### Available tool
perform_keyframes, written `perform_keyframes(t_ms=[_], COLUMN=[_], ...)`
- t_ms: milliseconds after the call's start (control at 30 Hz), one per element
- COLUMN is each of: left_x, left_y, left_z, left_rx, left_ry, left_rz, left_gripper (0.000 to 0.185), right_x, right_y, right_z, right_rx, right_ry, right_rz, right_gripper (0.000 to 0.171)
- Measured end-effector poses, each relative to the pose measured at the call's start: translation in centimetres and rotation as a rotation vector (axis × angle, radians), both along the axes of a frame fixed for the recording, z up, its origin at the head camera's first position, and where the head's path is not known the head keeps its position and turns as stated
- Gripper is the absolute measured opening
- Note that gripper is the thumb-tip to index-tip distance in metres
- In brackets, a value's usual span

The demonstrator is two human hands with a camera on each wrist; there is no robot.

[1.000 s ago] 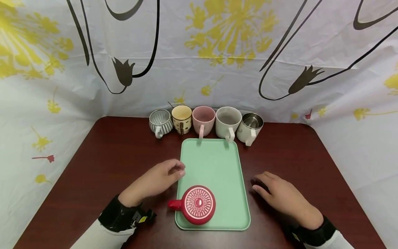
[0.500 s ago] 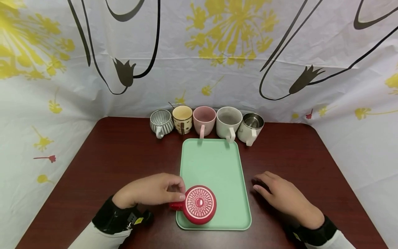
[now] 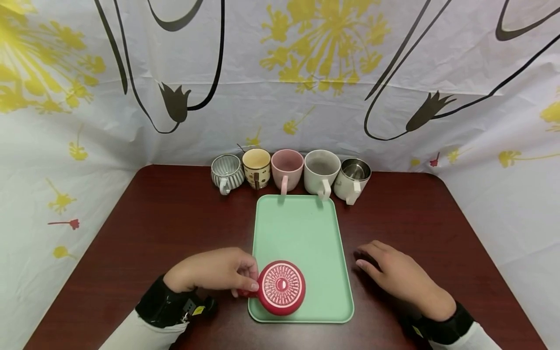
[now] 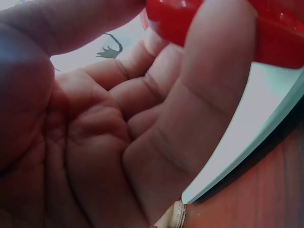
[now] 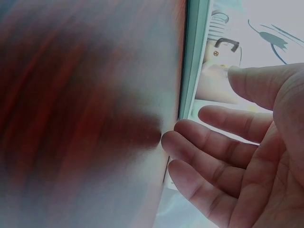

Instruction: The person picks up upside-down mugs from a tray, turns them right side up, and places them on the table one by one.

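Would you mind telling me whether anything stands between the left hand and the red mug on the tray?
Nothing visible does. The left hand already pinches the handle of the upside-down red mug at the near left corner of the green tray.

sleeves [image 3: 135,335]: white | wrist straps [image 3: 159,305]: black | ring [image 4: 176,216]: left hand

Head view bright, evenly lit, sharp; edges bowed by wide lens. Both wrist views blurred, close-up, washed out.
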State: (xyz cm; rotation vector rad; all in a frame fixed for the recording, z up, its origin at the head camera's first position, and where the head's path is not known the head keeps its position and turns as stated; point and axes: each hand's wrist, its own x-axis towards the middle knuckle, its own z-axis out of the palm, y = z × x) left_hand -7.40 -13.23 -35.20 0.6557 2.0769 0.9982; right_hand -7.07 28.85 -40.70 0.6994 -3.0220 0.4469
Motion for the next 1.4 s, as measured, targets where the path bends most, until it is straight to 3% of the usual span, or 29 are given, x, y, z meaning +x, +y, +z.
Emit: perform_keyframes(t_ms=[433,1067,1233,1400], left_x=[0.1,0.1,0.3,0.4], left_y=[0.3,1.0,1.6,2.1], left_z=[-0.2,-0.7,-0.9,-1.1], left_rx=[0.035,-0.030,-0.021,-0.003], left_ry=[-0.025,0.151,0.231,0.247], left_rz=[-0.064,-0.093,-0.081,-0.058], left_gripper=[0.011,0.026,0.023,0.016], right_x=[-0.1,0.0,0.0,-0.1], right_y=[0.0,0.0,0.0,0.0], right_z=[-0.2,-0.1,-0.1,-0.2], right_rx=[0.000,-0.004,-0.004,-0.003], right_ry=[-0.006,-0.014,-0.018,-0.020], right_rz=[-0.001,-0.007,-0.003,-0.006], right_gripper=[0.026,0.027,0.028,0.027])
